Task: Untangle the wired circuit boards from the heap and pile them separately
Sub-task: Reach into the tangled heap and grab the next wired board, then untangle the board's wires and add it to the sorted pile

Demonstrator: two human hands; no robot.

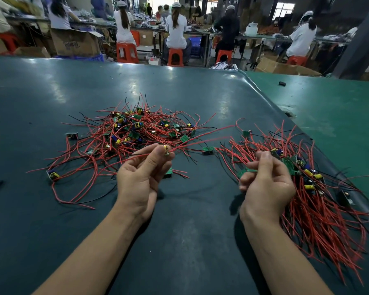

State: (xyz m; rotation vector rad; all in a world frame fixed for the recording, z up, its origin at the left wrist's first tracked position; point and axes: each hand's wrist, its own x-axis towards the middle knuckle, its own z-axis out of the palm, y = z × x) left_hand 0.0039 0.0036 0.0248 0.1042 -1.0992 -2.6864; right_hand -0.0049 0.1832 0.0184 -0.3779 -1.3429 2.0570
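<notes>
A tangled heap [134,130] of small green circuit boards with red and black wires lies in the middle of the dark table [51,92]. My left hand [141,177] is raised in front of the heap and pinches a wired board [166,150] at its fingertips; its red wires trail off to the right. A second pile [320,199] of boards with wires laid roughly parallel sits at the right. My right hand [264,182] is at that pile's left edge, fingers curled round a green board [244,171].
Single wired boards lie loose at the left [52,175], [72,135] and between the piles [208,150]. A lighter green table [328,116] adjoins on the right with a small black object [282,83]. People sit on orange stools at benches beyond the far edge.
</notes>
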